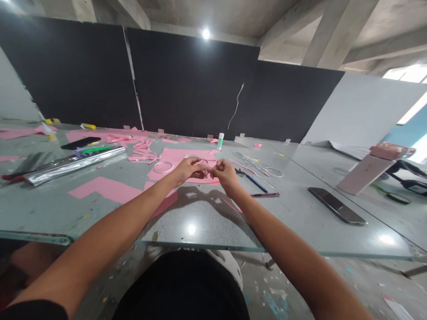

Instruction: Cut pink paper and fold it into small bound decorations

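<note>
Close together above the table, my left hand (188, 171) and my right hand (225, 173) pinch a small pink paper piece (208, 170) between their fingertips. Its exact shape is too small to make out. Beneath and behind the hands lies a pink paper sheet (170, 155). A white ring (163, 167) rests to the left of my left hand. Just right of my right hand are blue-handled pliers (255, 182), a dark pink pen-like tool (265, 195) and a thin pink strip (231, 205).
Pink paper scraps (143, 151), a silver foil roll (76, 166) and a black phone (81, 142) lie left. A glue stick (220, 141) stands at the back. Thin wires (256, 164), another phone (336, 205) and a pink bottle (363, 173) are right. The table edge (207, 245) is near me.
</note>
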Available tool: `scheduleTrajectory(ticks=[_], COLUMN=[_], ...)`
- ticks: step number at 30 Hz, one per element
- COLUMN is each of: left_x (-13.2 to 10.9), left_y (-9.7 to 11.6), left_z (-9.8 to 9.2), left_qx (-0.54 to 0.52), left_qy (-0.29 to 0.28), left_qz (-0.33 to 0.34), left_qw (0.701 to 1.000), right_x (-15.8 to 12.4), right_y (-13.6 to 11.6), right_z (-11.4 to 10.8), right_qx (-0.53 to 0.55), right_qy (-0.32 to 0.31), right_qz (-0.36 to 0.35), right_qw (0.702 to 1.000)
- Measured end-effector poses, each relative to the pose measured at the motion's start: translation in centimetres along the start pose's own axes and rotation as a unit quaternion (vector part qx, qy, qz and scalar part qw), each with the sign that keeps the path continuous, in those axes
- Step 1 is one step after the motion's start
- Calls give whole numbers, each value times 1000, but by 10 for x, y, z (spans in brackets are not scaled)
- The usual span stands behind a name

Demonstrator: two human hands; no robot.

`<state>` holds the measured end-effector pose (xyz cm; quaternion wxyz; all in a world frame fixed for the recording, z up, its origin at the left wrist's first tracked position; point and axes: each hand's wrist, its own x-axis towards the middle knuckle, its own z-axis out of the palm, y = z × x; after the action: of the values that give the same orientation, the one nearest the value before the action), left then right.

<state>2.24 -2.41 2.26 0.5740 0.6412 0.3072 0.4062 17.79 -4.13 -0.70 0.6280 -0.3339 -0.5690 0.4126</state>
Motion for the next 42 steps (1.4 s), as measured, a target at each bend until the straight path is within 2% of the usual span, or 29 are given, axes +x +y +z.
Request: scheduleTrajectory(ticks=[6,9,18,22,25,29,32,34,37,40,42], left_x=[4,3,4,4,2,-2,-3,-4,-4,-3,-1], left_y=[3,5,-1,-1,2,9,12,10,4,-3,-6], left_z=[-3,-2,1,0,-2,-7,-10,-10,-6,-1,1], left_qx=[-122,-172,-197,-210,-222,-216,-198,-176,-140,-129,-120], left_qy=[62,66,48,40,8,-54,-78,-78,-94,-100,-69], left_qz=[-2,-10,-59,-80,-140,-199,-226,-237,-234,-166,-102], left_qw=[991,983,977,974,965,954,951,952,957,973,985], right_x=[-1,-3,0,-2,-6,-10,-11,-11,-10,-7,-5], right_y=[-6,-6,-1,-2,-6,-13,-16,-16,-14,-12,-11], right_z=[-2,0,3,2,0,-4,-6,-5,-4,-6,-8], right_qx=[31,16,-65,-155,-272,-418,-466,-461,-405,-334,-276], right_qy=[-22,-39,-34,-26,-13,-32,-33,-16,12,29,62], right_qz=[40,45,-16,-57,-137,-271,-304,-296,-259,-201,-148], right_qw=[998,998,997,986,952,867,830,837,877,920,948])
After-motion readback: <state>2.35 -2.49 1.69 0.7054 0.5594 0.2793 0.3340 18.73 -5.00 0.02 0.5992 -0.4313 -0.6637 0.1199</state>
